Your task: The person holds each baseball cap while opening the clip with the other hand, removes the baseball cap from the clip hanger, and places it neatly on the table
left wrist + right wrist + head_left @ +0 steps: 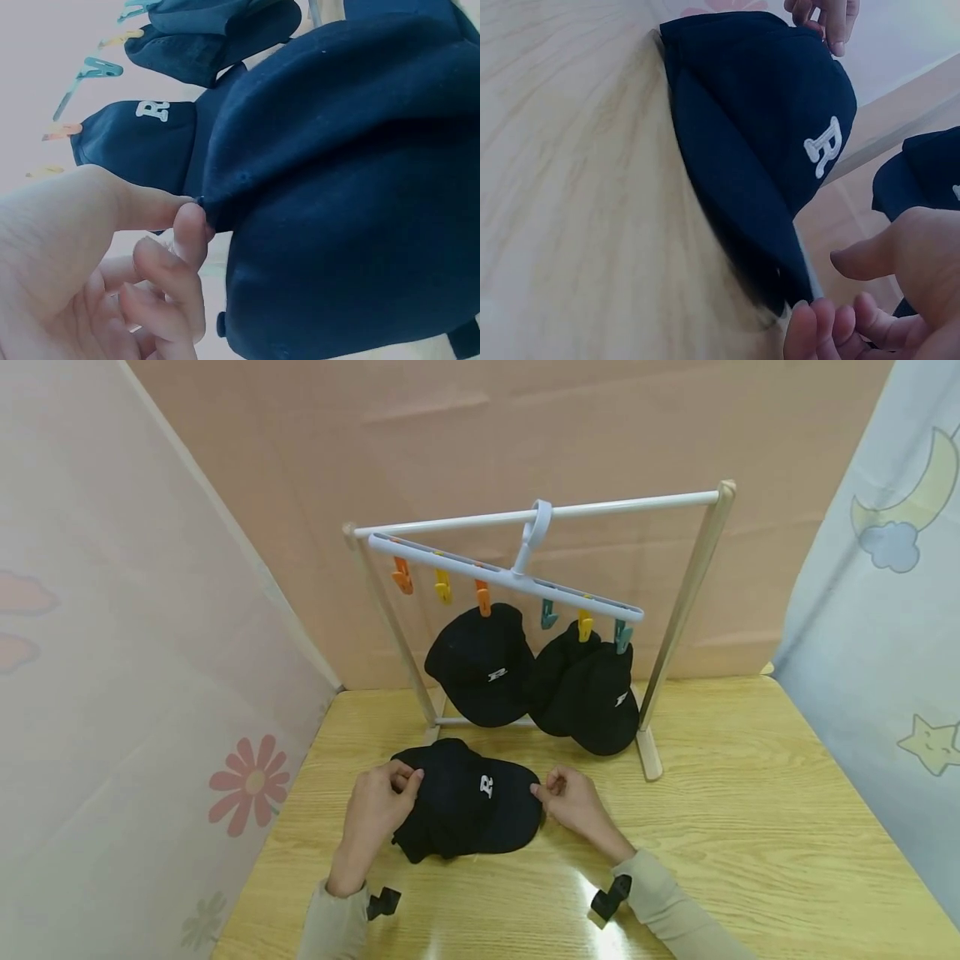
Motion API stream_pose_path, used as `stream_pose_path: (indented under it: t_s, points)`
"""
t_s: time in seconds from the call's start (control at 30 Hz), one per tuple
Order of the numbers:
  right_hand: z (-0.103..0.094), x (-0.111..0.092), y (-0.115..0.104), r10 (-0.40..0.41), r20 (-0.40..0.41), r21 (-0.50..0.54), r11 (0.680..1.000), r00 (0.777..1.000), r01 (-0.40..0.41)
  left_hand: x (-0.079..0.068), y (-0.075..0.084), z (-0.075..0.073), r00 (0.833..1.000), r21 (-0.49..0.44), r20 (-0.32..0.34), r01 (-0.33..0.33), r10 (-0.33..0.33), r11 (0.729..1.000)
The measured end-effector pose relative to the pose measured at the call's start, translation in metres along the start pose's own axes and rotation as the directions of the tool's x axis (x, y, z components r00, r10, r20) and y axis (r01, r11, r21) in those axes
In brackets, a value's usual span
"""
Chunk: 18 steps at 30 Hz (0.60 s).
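Observation:
A black baseball cap [457,802] with a white letter R lies low over the table, its brim pointing right in the head view. My left hand [380,802] pinches the fabric of its crown between thumb and forefinger; the left wrist view shows this fold close up. At the brim's edge is my right hand [573,800]. In the right wrist view the fingertips [821,319] touch the brim's tip, while the thumb stands apart from it. Behind, black caps hang from clips: one cap [480,672] in the middle and two overlapping caps [603,702] to the right.
A white clip hanger [450,560] hangs tilted from the bar [630,507] of a wooden-legged rack. An orange clip [402,578] and a yellow clip [443,587] at its left hold nothing, as does a teal clip [549,614]. Fabric walls flank the wooden table [750,827].

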State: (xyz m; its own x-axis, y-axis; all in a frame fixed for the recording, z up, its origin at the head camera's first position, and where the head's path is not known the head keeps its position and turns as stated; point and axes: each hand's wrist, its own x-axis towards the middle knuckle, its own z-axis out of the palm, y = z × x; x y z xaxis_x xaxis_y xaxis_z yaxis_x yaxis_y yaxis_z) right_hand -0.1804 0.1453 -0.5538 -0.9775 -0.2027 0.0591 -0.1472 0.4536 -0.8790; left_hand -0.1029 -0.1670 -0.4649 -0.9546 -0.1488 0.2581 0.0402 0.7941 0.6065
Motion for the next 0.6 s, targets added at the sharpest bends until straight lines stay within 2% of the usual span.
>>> stream_pose_path:
  t_s: [0.13, 0.3, 0.47, 0.6]
  points:
    - [-0.001, 0.002, -0.005, -0.052, -0.029, -0.05, 0.998, 0.998, 0.05, 0.003, 0.003, -0.002, 0.999, 0.01, -0.021, -0.038, 0.038, 0.999]
    - [-0.005, 0.005, -0.017, -0.132, -0.028, -0.035, 0.991, 0.991, 0.131, 0.009, 0.01, -0.005, 0.997, 0.006, -0.037, -0.073, 0.074, 0.997]
    - [-0.011, 0.008, -0.034, -0.187, -0.016, -0.028, 0.982, 0.982, 0.186, 0.017, 0.017, -0.008, 0.995, -0.044, -0.032, -0.095, 0.094, 0.994]
    - [-0.016, 0.012, -0.048, -0.239, 0.002, -0.009, 0.971, 0.971, 0.239, 0.023, 0.023, -0.01, 0.996, -0.101, -0.02, -0.089, 0.087, 0.991]
